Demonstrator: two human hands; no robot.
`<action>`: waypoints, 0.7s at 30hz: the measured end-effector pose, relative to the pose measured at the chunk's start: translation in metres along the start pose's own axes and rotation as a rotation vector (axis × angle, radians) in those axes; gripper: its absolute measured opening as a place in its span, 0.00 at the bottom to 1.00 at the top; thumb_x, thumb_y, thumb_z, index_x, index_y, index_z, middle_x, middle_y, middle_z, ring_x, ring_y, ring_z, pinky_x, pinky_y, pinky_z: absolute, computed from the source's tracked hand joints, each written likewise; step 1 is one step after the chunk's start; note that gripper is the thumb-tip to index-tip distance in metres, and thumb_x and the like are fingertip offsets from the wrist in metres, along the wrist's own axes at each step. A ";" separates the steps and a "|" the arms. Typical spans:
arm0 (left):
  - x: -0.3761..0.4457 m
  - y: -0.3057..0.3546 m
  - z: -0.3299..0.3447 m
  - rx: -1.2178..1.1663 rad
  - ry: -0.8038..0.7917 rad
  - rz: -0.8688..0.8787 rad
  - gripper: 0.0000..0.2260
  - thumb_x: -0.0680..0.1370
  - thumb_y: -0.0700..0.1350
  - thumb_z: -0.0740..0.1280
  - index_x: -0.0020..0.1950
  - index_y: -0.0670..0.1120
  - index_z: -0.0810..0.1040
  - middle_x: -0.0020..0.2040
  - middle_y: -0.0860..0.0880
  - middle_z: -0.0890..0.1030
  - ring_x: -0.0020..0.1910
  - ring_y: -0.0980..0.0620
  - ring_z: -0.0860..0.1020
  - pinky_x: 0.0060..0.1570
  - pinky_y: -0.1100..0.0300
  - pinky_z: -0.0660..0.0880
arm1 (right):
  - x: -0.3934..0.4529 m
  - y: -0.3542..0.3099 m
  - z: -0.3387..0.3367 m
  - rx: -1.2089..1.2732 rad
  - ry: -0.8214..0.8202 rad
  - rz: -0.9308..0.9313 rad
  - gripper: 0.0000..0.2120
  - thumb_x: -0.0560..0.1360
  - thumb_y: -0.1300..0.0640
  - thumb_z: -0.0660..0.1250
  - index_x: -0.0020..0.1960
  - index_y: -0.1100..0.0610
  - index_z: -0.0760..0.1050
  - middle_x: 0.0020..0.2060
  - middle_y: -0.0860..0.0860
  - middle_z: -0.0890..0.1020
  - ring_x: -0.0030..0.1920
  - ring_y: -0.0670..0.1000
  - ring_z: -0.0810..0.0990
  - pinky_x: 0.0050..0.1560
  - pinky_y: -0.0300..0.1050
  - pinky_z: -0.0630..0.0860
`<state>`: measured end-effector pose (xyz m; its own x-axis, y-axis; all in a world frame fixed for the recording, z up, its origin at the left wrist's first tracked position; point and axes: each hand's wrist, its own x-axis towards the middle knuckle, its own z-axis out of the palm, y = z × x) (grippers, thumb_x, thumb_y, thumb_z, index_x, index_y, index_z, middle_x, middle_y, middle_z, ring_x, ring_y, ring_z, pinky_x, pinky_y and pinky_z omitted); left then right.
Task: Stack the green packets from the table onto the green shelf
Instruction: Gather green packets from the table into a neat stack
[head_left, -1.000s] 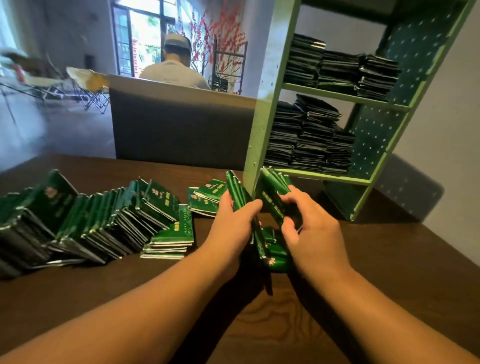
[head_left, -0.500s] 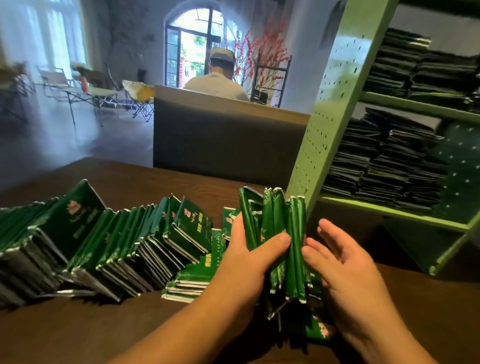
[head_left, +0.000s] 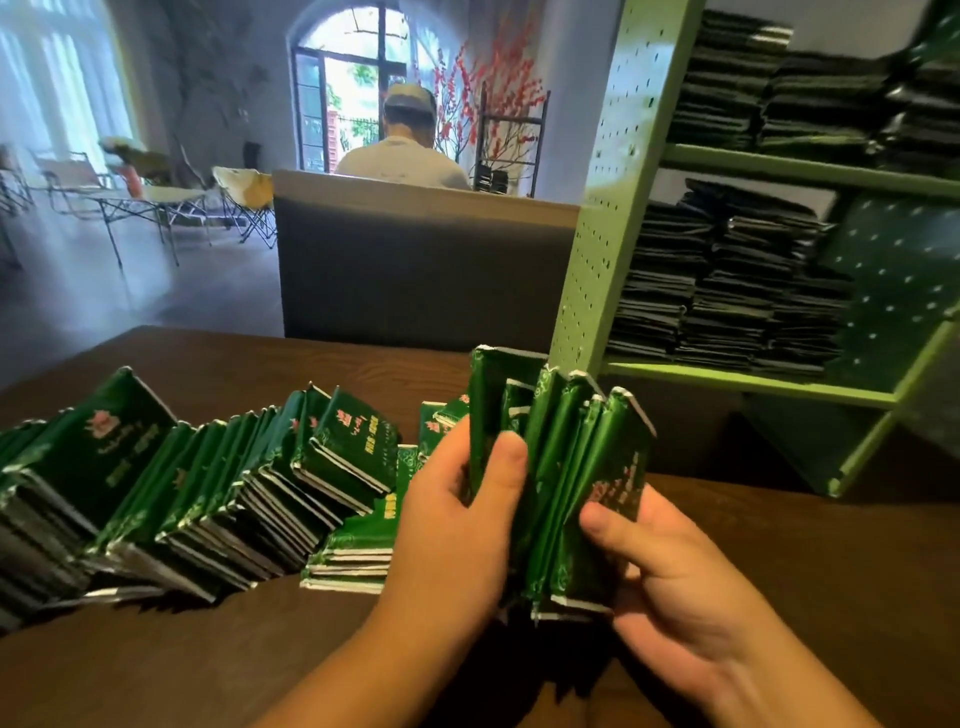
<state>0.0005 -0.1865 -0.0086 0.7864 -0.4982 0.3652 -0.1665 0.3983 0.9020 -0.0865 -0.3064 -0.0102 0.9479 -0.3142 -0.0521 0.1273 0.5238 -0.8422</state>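
Note:
A bundle of several green packets (head_left: 569, 467) stands on edge between my hands, lifted above the brown table (head_left: 810, 571). My left hand (head_left: 457, 525) grips its left side, thumb over the front. My right hand (head_left: 670, 587) holds the right side, thumb pressed on the outermost packet. The green pegboard shelf (head_left: 608, 223) rises just behind and to the right, its two boards loaded with dark packet stacks (head_left: 727, 291). A long slanted row of green packets (head_left: 171, 483) lies across the table's left half.
A small flat pile of packets (head_left: 358, 551) lies beside my left hand. Beyond the table stands a grey partition (head_left: 415, 260) with a person seated behind it, back turned. Folding chairs and a table (head_left: 130, 197) stand far left.
My hands raised the packet bundle off the table and squared it. My right hand went from open beside the bundle to holding its right side. The view moved closer to the shelf.

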 end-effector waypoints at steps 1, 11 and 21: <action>0.000 0.001 -0.001 -0.014 0.030 -0.012 0.14 0.80 0.57 0.63 0.47 0.51 0.84 0.43 0.56 0.87 0.43 0.57 0.85 0.40 0.68 0.77 | 0.001 0.000 -0.001 0.013 0.046 -0.033 0.23 0.63 0.66 0.77 0.59 0.60 0.83 0.55 0.62 0.85 0.54 0.63 0.86 0.48 0.61 0.84; 0.005 0.000 -0.010 -0.268 0.012 -0.280 0.08 0.80 0.37 0.64 0.53 0.42 0.82 0.47 0.41 0.86 0.44 0.45 0.85 0.40 0.51 0.82 | 0.005 -0.006 -0.013 0.181 0.126 -0.120 0.44 0.42 0.62 0.89 0.58 0.63 0.83 0.57 0.67 0.83 0.56 0.67 0.84 0.46 0.66 0.82; 0.014 -0.001 -0.027 -0.467 -0.086 -0.449 0.26 0.67 0.37 0.66 0.66 0.45 0.80 0.59 0.37 0.82 0.55 0.37 0.80 0.56 0.44 0.76 | 0.002 -0.001 -0.013 0.271 -0.005 0.018 0.42 0.48 0.60 0.89 0.61 0.65 0.82 0.62 0.67 0.80 0.60 0.67 0.82 0.53 0.67 0.81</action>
<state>0.0274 -0.1732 -0.0101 0.6655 -0.7463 0.0110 0.4583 0.4201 0.7832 -0.0882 -0.3180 -0.0162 0.9521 -0.2992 -0.0623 0.1833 0.7221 -0.6670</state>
